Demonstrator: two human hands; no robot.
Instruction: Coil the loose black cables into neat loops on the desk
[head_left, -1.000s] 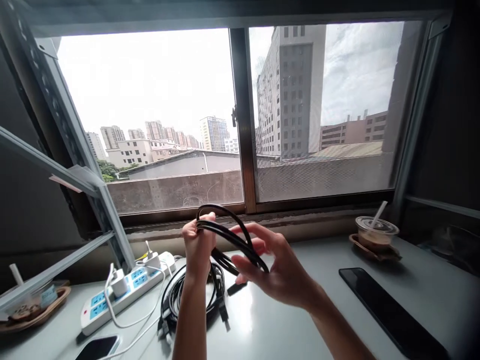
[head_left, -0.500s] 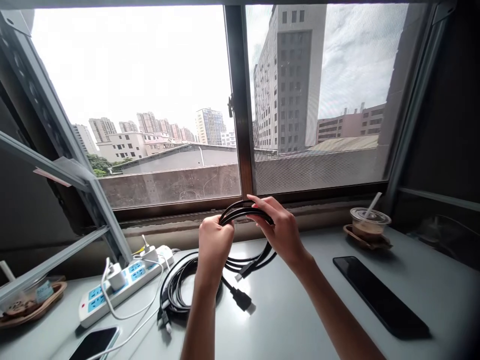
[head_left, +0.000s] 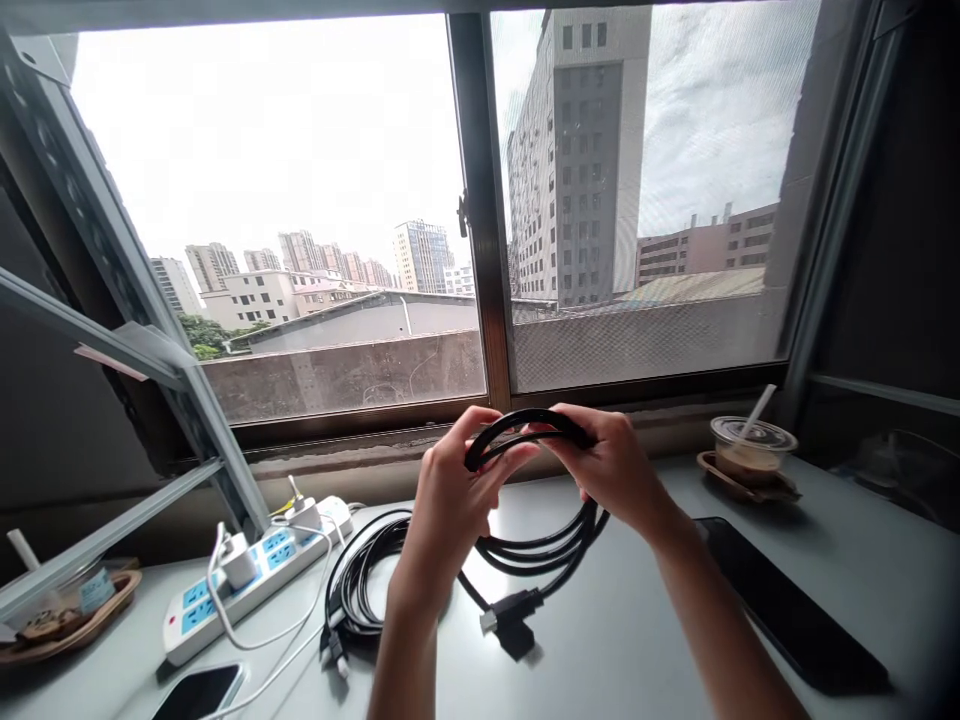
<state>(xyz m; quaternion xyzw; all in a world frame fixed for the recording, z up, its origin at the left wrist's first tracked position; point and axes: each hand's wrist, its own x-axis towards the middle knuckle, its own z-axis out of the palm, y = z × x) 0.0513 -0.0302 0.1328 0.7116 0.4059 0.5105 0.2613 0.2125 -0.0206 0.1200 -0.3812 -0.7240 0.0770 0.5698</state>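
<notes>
Item: black round-jacketed cable with a dark rectangular plug (head_left: pixel 514 608), gathered in loops and held raised above the pale grey desk (head_left: pixel 600 640), left hand (head_left: pixel 454 490) and right hand (head_left: pixel 611 465) each closed on the bundle's upper arc. Step in hand, by judgement: shaping the coil; the loops want evening while both grips stay firm. Adjacent, left: a second coil of thin black cable (head_left: pixel 352 590), lying on the desk.
</notes>
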